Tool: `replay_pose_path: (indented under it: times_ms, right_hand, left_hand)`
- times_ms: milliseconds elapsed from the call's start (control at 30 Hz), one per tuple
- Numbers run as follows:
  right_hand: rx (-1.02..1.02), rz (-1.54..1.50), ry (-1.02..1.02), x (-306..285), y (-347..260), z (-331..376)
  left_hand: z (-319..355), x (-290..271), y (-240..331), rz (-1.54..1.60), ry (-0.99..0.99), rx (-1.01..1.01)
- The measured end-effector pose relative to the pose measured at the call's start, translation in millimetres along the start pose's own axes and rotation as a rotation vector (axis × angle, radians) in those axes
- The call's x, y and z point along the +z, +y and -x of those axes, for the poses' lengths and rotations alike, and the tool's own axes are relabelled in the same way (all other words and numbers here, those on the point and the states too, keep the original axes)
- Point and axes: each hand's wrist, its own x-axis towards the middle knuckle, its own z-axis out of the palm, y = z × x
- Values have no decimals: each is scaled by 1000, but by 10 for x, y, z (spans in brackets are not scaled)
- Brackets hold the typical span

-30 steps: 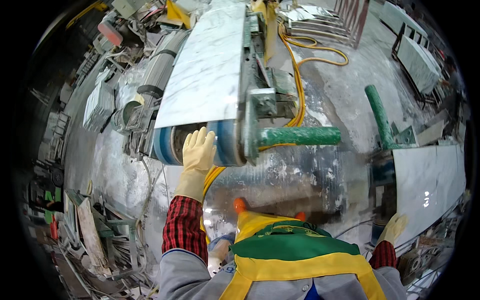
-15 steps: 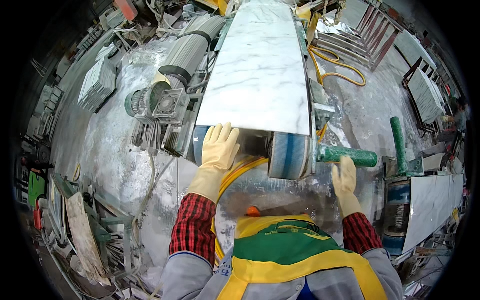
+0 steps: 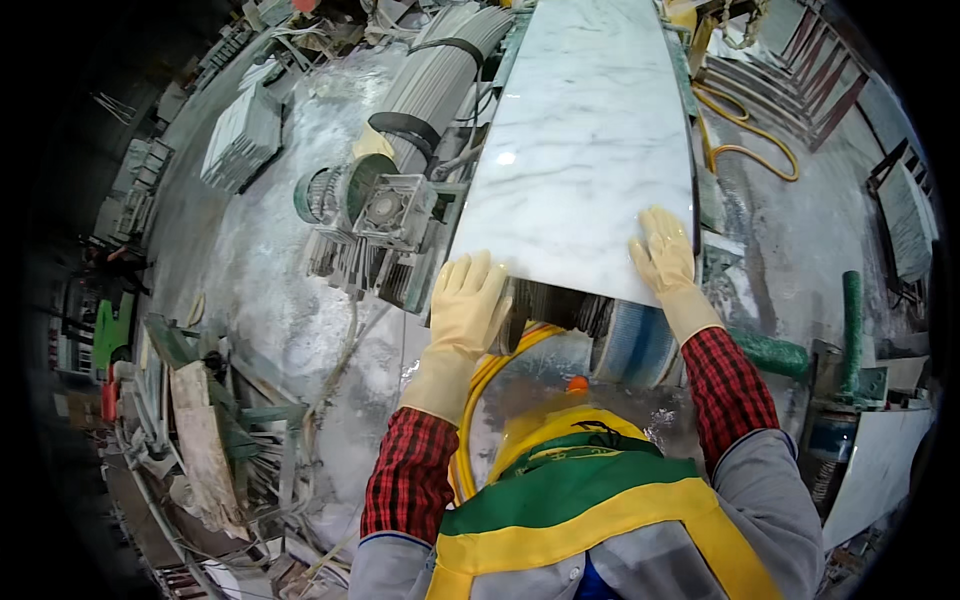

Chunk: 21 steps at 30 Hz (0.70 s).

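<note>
A long white marble slab [image 3: 585, 150] with grey veins lies on a roller conveyor in front of me. My left hand [image 3: 468, 300], in a cream rubber glove, rests at the slab's near left corner with its fingers stretched out. On the near right part of the slab my right hand [image 3: 667, 255], gloved the same way, lies with its fingers extended on the top face. Under the slab's near edge shows a blue banded roller [image 3: 637, 343]. Neither hand is wrapped round anything.
A motor with a gearbox [image 3: 395, 210] sits left of the conveyor. A green padded bar [image 3: 770, 352] sticks out at the right, near an upright green post [image 3: 851, 330]. Yellow hoses [image 3: 485, 385] run over the floor. Stacked slabs [image 3: 243, 138] stand at the far left.
My right hand has moved from beside the green bar up onto the slab's right side. My left hand stays at the near left corner. The whole view has shifted, with the slab now further right.
</note>
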Motion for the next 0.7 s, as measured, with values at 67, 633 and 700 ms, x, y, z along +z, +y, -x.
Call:
replay_pose_path:
  times_ms: [67, 633, 700]
  right_hand:
    - [8, 15, 89, 129, 22, -109]
    - [145, -48, 10, 48, 10, -527]
    - [164, -23, 9, 54, -4, -504]
  left_hand:
    - [-27, -32, -16, -38, -63, -47]
    - [-1185, 782, -276, -22, -111, -22]
    - [-1326, 839, -276, 9, -154, -13]
